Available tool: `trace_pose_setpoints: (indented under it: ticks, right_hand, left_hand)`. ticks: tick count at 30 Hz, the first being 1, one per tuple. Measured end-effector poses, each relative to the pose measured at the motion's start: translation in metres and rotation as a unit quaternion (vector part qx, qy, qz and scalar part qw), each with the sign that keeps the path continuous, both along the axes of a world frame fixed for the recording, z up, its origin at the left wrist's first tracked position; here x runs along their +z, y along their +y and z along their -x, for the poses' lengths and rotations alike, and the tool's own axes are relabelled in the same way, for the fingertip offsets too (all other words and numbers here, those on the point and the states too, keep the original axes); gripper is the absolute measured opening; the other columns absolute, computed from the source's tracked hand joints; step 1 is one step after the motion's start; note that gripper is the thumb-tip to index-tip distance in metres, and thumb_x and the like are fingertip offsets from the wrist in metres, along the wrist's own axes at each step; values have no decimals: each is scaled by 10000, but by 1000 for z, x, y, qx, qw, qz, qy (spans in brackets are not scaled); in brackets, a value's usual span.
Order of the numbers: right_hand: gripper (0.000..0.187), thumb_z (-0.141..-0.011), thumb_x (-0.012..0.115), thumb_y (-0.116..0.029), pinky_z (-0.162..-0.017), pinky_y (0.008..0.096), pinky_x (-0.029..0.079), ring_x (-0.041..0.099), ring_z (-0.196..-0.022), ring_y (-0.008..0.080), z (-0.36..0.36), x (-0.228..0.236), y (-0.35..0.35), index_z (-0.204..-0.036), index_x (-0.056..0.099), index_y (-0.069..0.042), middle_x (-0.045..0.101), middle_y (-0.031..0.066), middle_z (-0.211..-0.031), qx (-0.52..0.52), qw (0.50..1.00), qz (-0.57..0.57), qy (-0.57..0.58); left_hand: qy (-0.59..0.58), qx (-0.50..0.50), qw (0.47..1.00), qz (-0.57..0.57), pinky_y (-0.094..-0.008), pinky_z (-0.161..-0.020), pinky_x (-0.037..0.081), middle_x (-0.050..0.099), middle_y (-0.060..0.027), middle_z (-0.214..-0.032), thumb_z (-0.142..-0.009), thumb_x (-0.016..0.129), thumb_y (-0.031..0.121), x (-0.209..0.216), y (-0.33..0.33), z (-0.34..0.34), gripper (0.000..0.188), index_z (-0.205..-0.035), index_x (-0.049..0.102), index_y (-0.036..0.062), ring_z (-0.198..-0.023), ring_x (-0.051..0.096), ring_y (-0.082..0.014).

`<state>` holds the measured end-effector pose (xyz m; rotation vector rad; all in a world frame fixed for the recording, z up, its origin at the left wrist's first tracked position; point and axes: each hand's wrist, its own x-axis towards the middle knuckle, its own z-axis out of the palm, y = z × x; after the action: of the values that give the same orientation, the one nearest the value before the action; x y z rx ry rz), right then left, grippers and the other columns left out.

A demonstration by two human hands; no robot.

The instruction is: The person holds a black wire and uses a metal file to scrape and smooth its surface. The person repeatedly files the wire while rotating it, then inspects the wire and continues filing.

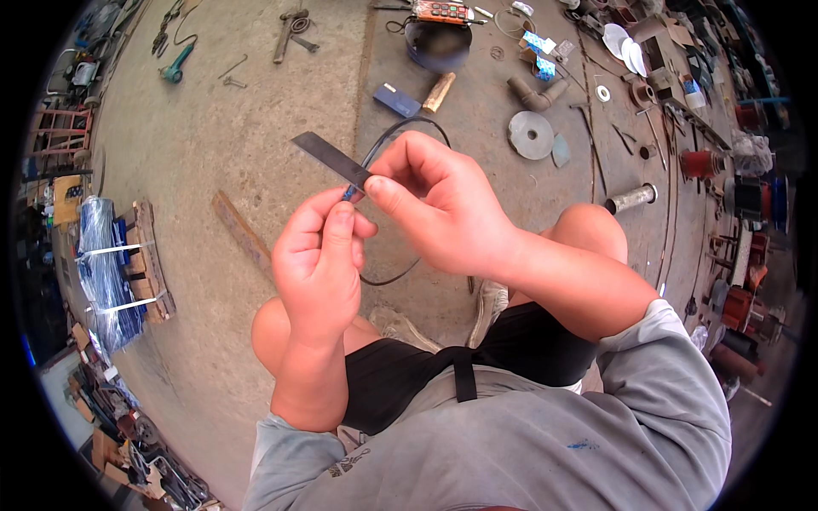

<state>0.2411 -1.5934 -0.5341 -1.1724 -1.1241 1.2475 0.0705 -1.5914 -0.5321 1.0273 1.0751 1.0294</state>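
The left hand pinches a blue tip (seemingly of the black cable looping beyond); the right hand holds a dark blade close to it. Stripping seems in hand; next move needs light, careful pressure.

The left hand is pinching, pointing forward; the right hand is pinching just beside it, its forearm slanting leftward.
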Motion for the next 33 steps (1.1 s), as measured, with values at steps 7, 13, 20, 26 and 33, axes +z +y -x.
trace_pose_setpoints:
  ticks: [7,13,20,26,33]
  right_hand:
    - [119,-977,674,-86,-593,268,477,563,-678,68,1,-1,3,-946,615,12,633,30,-763,-19,1000,-17,-6]
    - [102,-985,661,-77,-586,264,467,546,-675,61,1,-2,-1,-957,613,8,628,22,-785,0,1000,-12,3]
    - [124,-1025,642,-146,-700,246,464,545,-800,43,1,-5,3,-1015,624,-24,633,-19,-892,-24,992,21,118]
    - [153,-1028,673,-202,-832,263,461,556,-912,50,-13,8,15,-1052,669,-52,683,-15,-975,26,943,173,284]
    - [185,-1028,677,-194,-884,275,481,600,-967,85,-13,12,15,-1071,708,-16,714,17,-1031,24,966,123,227]
  left_hand:
    - [-3,-3,1000,-4,-175,-497,416,676,-52,-844,-1074,576,114,-2,0,3,212,-1209,648,-33,-601,521,-28]
    - [-13,-7,1000,-11,-173,-498,417,679,-51,-850,-1072,581,114,0,0,3,209,-1209,658,-24,-604,524,-25]
    - [-11,-7,1000,-7,-178,-481,362,620,-8,-783,-1083,556,128,3,3,0,222,-1200,659,-29,-563,449,-24]
    - [-23,-38,999,29,-191,-474,301,532,33,-727,-1081,550,121,2,5,6,205,-1174,656,-28,-559,393,-20]
    - [150,-29,984,-94,-178,-549,305,526,55,-706,-975,708,32,-3,2,-5,133,-1103,677,12,-611,389,-4]
